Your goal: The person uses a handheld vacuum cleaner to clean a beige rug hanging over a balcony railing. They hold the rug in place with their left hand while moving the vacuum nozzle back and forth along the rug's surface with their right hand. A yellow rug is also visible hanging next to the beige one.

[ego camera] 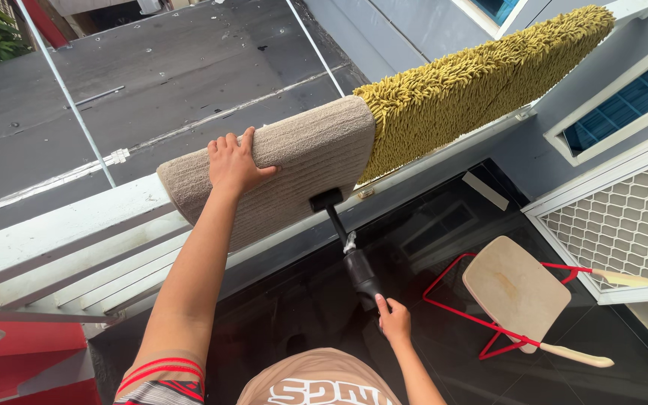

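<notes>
Beige mat point(294, 169), draped over the white balcony railing point(61, 225) beside a shaggy olive rug point(474, 82) — left hand point(232, 163) flat on its top edge, fingers together; right hand point(394, 319) wrapped around a black handheld cleaner point(354, 255), nozzle against the mat's hanging face — work apparently mid-course, lower part and rug seemingly pending.

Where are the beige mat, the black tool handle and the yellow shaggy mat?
beige mat point(305, 161), head view, middle of its hanging face.
black tool handle point(359, 271), head view, thick grip above right hand.
yellow shaggy mat point(481, 79), head view, centre of pile.
</notes>
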